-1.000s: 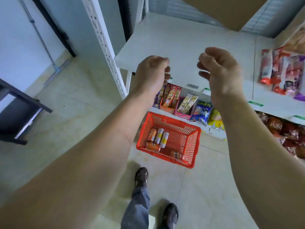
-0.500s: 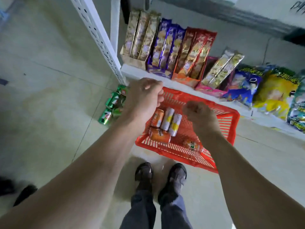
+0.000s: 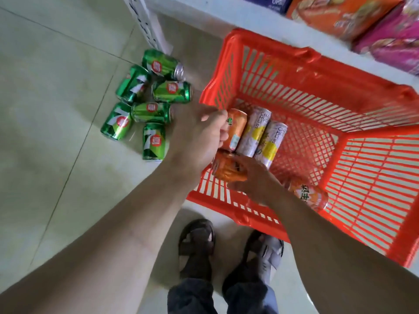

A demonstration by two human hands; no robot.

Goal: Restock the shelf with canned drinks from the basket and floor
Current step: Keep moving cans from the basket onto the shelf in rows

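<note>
A red plastic basket [image 3: 272, 45] stands on the floor in front of the bottom shelf [image 3: 217, 14]. In its near-left corner lie an orange can [image 3: 237, 130], two white-and-yellow cans [image 3: 257, 132] side by side, and a second orange can [image 3: 223, 172] crosswise below them. My left hand [image 3: 199, 139] reaches over the basket's left rim and curls its fingers round the first orange can. My right hand [image 3: 254, 180] grips the crosswise orange can. A third orange can [image 3: 310, 197] lies just right of my right wrist. Several green cans [image 3: 149, 103] lie on the tiles left of the basket.
Snack packs [image 3: 340, 17] in orange and pink wrappers fill the bottom shelf behind the basket. The white shelf upright [image 3: 145, 21] stands just beyond the green cans. My feet [image 3: 197, 245] are close to the basket's near edge.
My view dropped from the upper shelf to the floor. Both hands came down into the basket; the left has closed on one orange can and the right on another.
</note>
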